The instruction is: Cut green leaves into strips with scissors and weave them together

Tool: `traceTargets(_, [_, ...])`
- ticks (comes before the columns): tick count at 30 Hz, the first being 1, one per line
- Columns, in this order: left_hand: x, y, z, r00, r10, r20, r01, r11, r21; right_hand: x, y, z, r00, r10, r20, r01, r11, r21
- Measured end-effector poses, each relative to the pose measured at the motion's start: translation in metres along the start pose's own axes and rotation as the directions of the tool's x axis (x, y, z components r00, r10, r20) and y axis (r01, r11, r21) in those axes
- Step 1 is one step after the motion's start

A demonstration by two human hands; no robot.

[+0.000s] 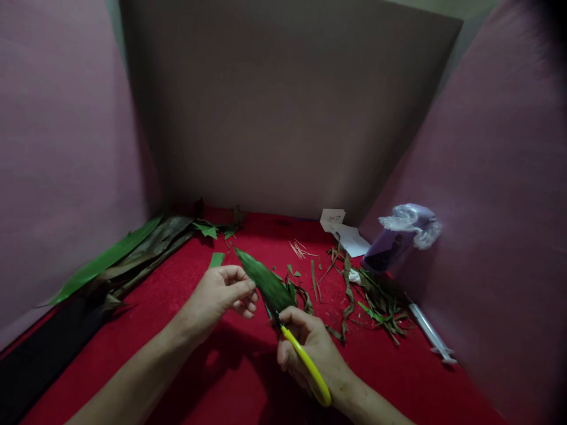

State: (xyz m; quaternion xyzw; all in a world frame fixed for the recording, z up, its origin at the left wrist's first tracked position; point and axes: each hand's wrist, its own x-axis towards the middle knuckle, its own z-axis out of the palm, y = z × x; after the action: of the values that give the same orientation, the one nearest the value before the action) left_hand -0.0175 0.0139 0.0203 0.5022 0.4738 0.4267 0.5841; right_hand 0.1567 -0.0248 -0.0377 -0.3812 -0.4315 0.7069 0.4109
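Note:
A pointed green leaf is pinched at its left edge between the thumb and fingers of my left hand. My right hand is closed around yellow-handled scissors, whose dark blades meet the lower end of the leaf. Part of the blades is hidden by the leaf and fingers. Just behind my left hand a small cut green leaf piece lies on the red cloth. Thin wooden sticks are scattered beyond the leaf.
Long green and dried leaves lie along the left wall. On the right are dried leaf scraps, a white syringe, white papers and a purple container topped with clear plastic. A black strip lies at lower left.

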Motion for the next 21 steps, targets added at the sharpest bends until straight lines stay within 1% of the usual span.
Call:
traceTargets(6, [-0.0005, 0.0005, 0.0004, 1.000, -0.001, -0.007, 0.001, 1.000, -0.007, 0.0014, 0.0014, -0.0016, 0.998, 0.060, 0.005, -0.060, 0.998, -0.027])
traceTargets(9, [-0.0009, 0.0004, 0.0008, 1.000, 0.001, -0.010, -0.001, 1.000, -0.005, 0.0003, -0.0024, 0.0005, 1.000, 0.000, -0.008, -0.001, 0.999, -0.033])
traceTargets(13, [-0.0005, 0.0009, -0.0006, 1.000, 0.002, -0.017, -0.002, 1.000, -0.008, -0.0008, -0.0070, 0.0009, 0.994, -0.111, 0.010, 0.111, 0.982, -0.152])
traceTargets(17, [0.0000, 0.0018, -0.0032, 1.000, -0.005, -0.006, 0.005, 1.000, -0.021, -0.0005, -0.0067, -0.0024, 0.991, -0.129, 0.035, 0.133, 0.963, -0.233])
traceTargets(21, [-0.0001, 0.0021, -0.0037, 1.000, -0.004, 0.009, 0.004, 1.000, -0.023, -0.0010, -0.0071, -0.0039, 0.990, -0.143, 0.021, 0.142, 0.946, -0.292])
